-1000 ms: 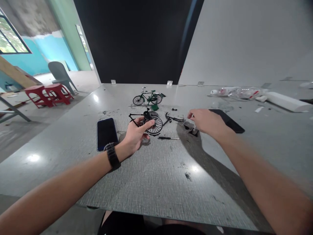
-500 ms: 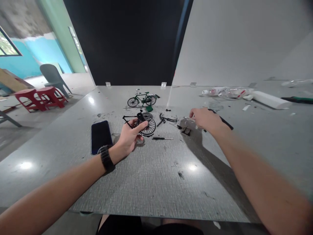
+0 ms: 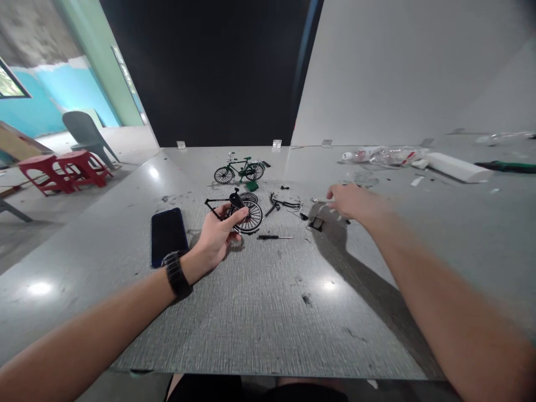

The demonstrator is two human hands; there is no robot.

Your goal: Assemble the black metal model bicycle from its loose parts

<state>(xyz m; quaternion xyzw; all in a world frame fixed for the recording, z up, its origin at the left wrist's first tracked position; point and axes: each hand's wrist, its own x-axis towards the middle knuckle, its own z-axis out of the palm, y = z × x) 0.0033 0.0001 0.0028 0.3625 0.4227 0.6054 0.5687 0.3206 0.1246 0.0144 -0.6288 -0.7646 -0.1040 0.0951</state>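
A black miniature bicycle frame with wheels [image 3: 248, 215] is gripped in my left hand [image 3: 216, 234], the thumb pressed over the spokes. My right hand [image 3: 352, 202] is low over the table to the right, its fingers curled together. What those fingers hold, if anything, is hidden. A thin silver piece [image 3: 315, 200] reaches out just left of the fingertips. Between my hands lie a black bicycle fork-like part [image 3: 285, 204], a small black frame-shaped part [image 3: 317, 224] and a small screwdriver [image 3: 274, 237].
A green miniature bicycle [image 3: 240, 169] stands at the back, with a small green piece [image 3: 252, 186] before it. Left of my hand lies a phone [image 3: 168, 237]. Plastic bottles [image 3: 385, 156], a white block [image 3: 456, 167] and a green-black tool [image 3: 505, 167] are at the far right.
My right hand has shifted slightly right, and the black handle seen behind it before is now out of sight. My left hand keeps its hold. The view has turned slightly.
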